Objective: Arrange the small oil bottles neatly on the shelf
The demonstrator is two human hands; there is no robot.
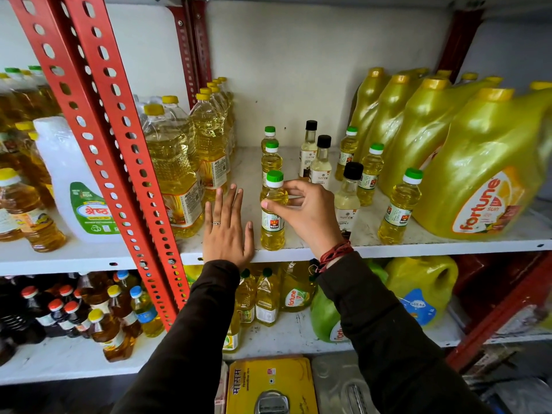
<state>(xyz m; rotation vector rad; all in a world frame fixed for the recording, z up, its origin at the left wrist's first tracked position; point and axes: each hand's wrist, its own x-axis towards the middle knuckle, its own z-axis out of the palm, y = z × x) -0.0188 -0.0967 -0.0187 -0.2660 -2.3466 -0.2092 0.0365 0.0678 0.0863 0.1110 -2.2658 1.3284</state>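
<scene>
Small oil bottles stand in loose rows on the white shelf [298,254]. My right hand [307,215] grips the front green-capped bottle [272,231] by its shoulder, upright at the shelf's front edge. Two more green-capped bottles [271,158] stand in a line behind it. My left hand [227,227] lies flat on the shelf just left of that bottle, fingers spread, holding nothing. Three black-capped clear bottles [321,164] form a middle row. To the right stand further green-capped bottles, the nearest one [398,209] near the front edge.
Tall yellow-capped oil bottles [176,171] crowd the shelf's left side beside a red slotted upright [119,162]. Large yellow Fortune jugs [484,177] fill the right. The lower shelf [295,336] holds more bottles and jugs.
</scene>
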